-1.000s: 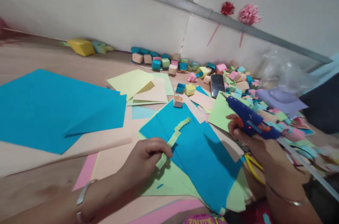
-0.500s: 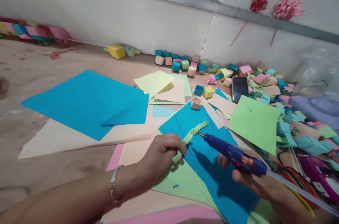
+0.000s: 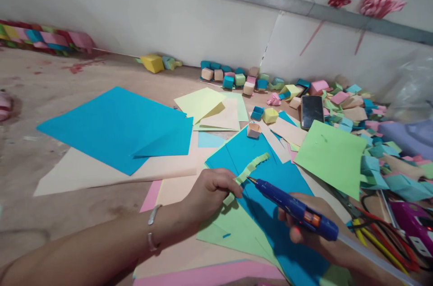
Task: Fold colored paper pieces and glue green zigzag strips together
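Observation:
Pinched in my left hand [image 3: 213, 191] is a pleated light-green paper strip [image 3: 252, 166], its far end reaching up to the right over blue paper [image 3: 270, 227]. My right hand [image 3: 307, 227] grips a blue glue gun [image 3: 291, 202] with a clear glue stick poking out of its back. The metal nozzle points left, close to the strip beside my left fingertips; I cannot tell whether it touches. Beyond the strip sit small folded paper boxes: a peach one [image 3: 253, 130], a yellow one [image 3: 270, 115] and a blue one [image 3: 257, 113].
Large blue sheet [image 3: 115, 128] lies left, green sheet [image 3: 331, 155] right. A phone [image 3: 311, 112] rests by a heap of paper pieces [image 3: 352, 114]. Scissors [image 3: 352, 209], pliers [image 3: 389, 245] and a purple power strip [image 3: 411, 227] lie right. Paper boxes [image 3: 228, 80] line the wall.
The glue gun's nozzle has moved left and slightly down along the strip, nearer my left fingers. My left hand keeps its pinch. The view has shifted slightly.

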Available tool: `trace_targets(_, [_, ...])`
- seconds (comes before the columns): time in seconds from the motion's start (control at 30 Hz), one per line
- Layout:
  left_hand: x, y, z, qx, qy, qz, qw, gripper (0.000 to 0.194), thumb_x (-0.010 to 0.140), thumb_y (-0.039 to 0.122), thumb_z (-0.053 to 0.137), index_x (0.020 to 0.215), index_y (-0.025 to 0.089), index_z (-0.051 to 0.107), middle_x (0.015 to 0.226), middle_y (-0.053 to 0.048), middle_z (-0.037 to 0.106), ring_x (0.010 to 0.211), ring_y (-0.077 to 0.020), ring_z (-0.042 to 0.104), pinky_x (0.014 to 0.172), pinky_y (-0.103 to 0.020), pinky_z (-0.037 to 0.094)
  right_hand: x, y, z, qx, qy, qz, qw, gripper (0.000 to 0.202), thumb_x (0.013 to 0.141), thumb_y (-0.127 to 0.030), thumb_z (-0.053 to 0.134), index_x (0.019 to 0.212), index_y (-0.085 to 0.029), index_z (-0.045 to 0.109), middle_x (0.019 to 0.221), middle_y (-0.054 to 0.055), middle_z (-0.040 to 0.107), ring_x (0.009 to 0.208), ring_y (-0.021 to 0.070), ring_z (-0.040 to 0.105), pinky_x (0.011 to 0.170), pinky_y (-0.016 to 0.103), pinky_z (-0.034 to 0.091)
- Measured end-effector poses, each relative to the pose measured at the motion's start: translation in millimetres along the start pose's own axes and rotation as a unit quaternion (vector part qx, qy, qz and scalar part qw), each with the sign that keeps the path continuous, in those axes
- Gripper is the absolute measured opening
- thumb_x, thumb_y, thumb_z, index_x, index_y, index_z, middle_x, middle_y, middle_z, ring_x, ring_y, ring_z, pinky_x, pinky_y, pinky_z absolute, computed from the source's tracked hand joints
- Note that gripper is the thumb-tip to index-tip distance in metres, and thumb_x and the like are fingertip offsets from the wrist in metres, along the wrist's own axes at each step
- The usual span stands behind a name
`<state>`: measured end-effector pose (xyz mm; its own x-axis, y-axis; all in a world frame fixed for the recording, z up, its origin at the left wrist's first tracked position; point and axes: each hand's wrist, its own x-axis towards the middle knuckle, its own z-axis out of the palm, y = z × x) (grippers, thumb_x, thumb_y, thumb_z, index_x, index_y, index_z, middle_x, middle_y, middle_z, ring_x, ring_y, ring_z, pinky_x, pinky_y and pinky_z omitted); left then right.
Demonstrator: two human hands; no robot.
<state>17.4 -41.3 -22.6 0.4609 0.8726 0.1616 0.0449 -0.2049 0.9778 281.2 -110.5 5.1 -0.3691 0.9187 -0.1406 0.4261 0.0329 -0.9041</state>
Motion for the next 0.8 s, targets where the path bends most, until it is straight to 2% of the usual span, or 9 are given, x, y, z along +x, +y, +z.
trace_targets(0.23, [-2, -5, -2.6, 0.138, 0.003, 0.068, 0.988, 0.049, 0.058, -0.005, 0.038, 0.073, 0.021, 0.077, 0.071, -0.002, 0.069, 0.064, -0.0105, 0.061, 0.056, -0.020, 0.048, 2, -3, 0, -0.018, -0.015, -0.002, 1.000, 0.024, 0.079, -0.044, 0.070, 0.082, -0.020, 0.066, 0.068, 0.002, 0.061, 0.055, 0.0135, 0.053, 0.045, 0.023, 0.039])
trace_targets(0.37, [-3, -6, -3.3, 0.191, -0.005, 0.096, 0.977, 0.044, 0.065, -0.005, 0.042, 0.073, 0.022, 0.076, 0.073, -0.002, 0.069, 0.062, -0.0102, 0.059, 0.055, -0.020, 0.046, 0, 4, 2, 0.009, -0.018, 0.012, 1.000, 0.024, 0.081, -0.046, 0.067, 0.084, -0.022, 0.066, 0.065, 0.001, 0.061, 0.051, 0.0145, 0.053, 0.043, 0.025, 0.040])
trace_targets(0.8, [-6, -6, -0.8, 0.208, -0.030, 0.101, 0.972, 0.034, 0.072, -0.001, 0.048, 0.072, 0.021, 0.074, 0.070, -0.003, 0.066, 0.064, -0.0115, 0.060, 0.056, -0.021, 0.044, 4, 5, 2, -0.015, -0.037, -0.002, 0.999, 0.022, 0.084, -0.042, 0.065, 0.085, -0.020, 0.066, 0.074, 0.004, 0.064, 0.058, 0.0155, 0.059, 0.048, 0.024, 0.046])
